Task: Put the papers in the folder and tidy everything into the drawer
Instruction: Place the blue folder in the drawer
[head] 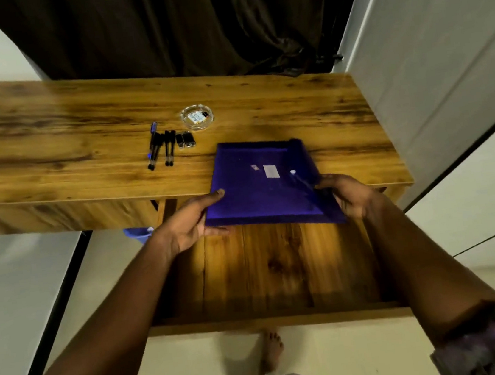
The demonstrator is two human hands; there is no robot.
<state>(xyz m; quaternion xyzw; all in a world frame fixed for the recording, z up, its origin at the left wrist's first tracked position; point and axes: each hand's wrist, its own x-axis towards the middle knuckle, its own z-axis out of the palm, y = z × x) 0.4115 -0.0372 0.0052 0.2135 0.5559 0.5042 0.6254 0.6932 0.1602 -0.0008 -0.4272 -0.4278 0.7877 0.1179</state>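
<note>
Left hand (193, 225) clamped on the near left edge of the blue folder (263, 185), thumb on top near the corner, fingers curled beneath. Right hand (348, 195) gripping the near right corner the same way, thumb over the flap, fingers under. Folder held flat and slightly tilted, far part over the near edge of the table (78, 139), near part jutting out above the open drawer (270, 278). White snap button and pale label patches visible on the folder's top face; whether papers sit inside, impossible to tell through the dark plastic. Drawer pulled out toward the viewer below the table's near edge, wooden bottom bare in the visible stretch, far part hidden under folder and hands. Further back on the table, left of the folder: a bunch of dark pens (160, 149) lying side by side, and just right of them two small black clip-like objects (186, 140). Beyond those, a round glass dish (197, 117) holding small items, too blurred to name. Under the table at left, a corner of a blue container (138, 233) peeking out, contents unseen.
</note>
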